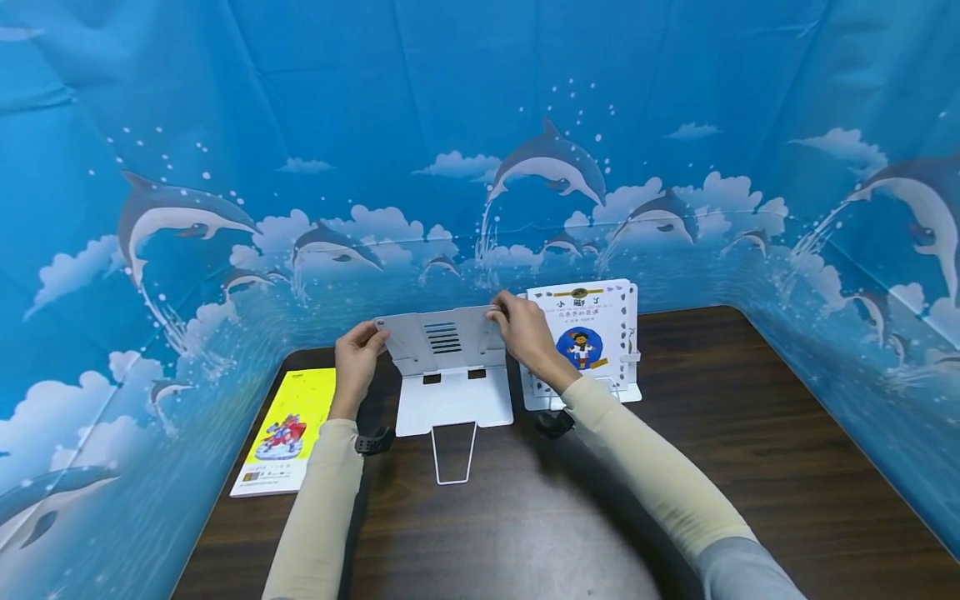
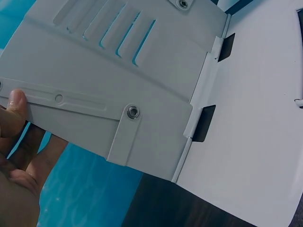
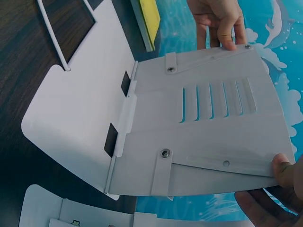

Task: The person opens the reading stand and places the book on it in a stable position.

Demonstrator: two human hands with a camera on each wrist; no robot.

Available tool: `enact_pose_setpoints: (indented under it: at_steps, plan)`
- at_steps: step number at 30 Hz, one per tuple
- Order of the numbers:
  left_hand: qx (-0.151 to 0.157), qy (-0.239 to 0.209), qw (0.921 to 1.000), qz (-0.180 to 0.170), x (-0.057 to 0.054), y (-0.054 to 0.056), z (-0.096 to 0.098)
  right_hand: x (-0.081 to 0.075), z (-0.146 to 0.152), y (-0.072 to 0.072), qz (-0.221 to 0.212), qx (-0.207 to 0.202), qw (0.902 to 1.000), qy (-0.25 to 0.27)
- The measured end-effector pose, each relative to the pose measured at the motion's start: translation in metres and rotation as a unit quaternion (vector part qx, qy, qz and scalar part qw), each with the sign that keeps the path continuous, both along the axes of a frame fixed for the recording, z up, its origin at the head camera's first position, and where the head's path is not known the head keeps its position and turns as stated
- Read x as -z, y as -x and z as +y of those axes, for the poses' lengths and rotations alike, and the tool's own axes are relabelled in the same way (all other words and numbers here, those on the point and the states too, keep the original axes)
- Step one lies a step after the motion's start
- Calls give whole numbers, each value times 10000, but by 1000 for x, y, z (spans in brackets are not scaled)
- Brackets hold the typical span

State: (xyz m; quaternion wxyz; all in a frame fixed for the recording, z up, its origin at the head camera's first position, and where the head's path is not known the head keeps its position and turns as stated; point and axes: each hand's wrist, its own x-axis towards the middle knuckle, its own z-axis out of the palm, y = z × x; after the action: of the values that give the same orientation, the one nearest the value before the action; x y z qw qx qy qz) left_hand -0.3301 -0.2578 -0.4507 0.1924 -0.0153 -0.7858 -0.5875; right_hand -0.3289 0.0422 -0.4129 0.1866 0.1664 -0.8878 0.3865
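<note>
Stand [image 1: 453,404], lengthwise 12-to-6, wire loop [image 1: 452,482] toward 6 o'clock, in left hand [image 1: 355,367] and right hand [image 1: 528,335] pinches, table [image 1: 540,525] room at 5.

The left sleeve [image 1: 318,504] is covering a corner of the yellow book [image 1: 288,417]; the left wrist view's edge is cropping the left hand [image 2: 21,177].

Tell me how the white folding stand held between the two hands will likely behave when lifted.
The white folding stand is probably stiff: its panels look flat, without sagging. It may swing at the hinge where they join. The wire loop jutting from one edge could catch on something.
</note>
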Motion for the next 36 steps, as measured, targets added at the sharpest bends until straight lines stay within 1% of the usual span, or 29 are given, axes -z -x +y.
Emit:
enact_pose_setpoints:
  at_steps: [3, 7, 10, 13, 15, 17, 18, 20, 21, 22, 23, 24, 26, 29, 31, 33, 34, 36]
  plan:
    - [-5, 21, 10000, 31, 1, 3, 2, 0, 2, 0, 59, -3, 10000, -33]
    - [-60, 51, 10000, 60, 1, 5, 3, 0, 3, -1, 78, 2, 9999, -107]
    - [-113, 98, 9999, 32, 1, 5, 5, -1, 4, -6, 130, 82, 9999, -11]
    - [-150, 123, 9998, 12, 0, 5, 6, -6, 4, -15, 440, 260, 9983, 268]
    - [-167, 145, 9997, 36, 0, 5, 6, -11, 3, -24, 716, 279, 9961, 426]
    - [-200, 183, 9996, 72, -1, 5, 6, -17, 2, -35, 922, 114, 9949, 388]
    - [-220, 217, 9995, 78, -1, 5, 6, -18, 0, -42, 916, -58, 9954, 280]
    - [-268, 244, 9993, 74, -2, 4, 6, -18, -3, -56, 712, -572, 9957, -160]
    - [-302, 257, 9992, 58, -2, 3, 6, -16, -6, -64, 528, -881, 9937, -441]
    - [-332, 263, 9991, 41, -3, 3, 5, -13, -9, -71, 332, -1188, 9895, -747]
    - [-351, 265, 9990, 23, -3, 2, 5, -8, -11, -78, 114, -1483, 9832, -1061]
    - [-359, 262, 9990, 10, -4, 2, 5, -2, -14, -84, -106, -1746, 9750, -1372]
    - [-364, 271, 9990, 9, -4, 2, 5, 11, -20, -95, -389, -2183, 9555, -1944]
    - [-333, 240, 9991, 44, -4, 2, 5, 35, -28, -107, -611, -2585, 9279, -2616]
    - [-294, 190, 9994, 57, -2, 2, 5, 50, -31, -112, -661, -2758, 9133, -2924]
    - [-255, 119, 9996, 63, -1, 1, 6, 62, -33, -116, -671, -2857, 9029, -3139]
    - [-241, 84, 9997, 66, -1, 1, 6, 67, -33, -117, -646, -2881, 8998, -3213]
    - [-233, 54, 9997, 58, -1, 0, 6, 73, -34, -118, -574, -2908, 8969, -3281]
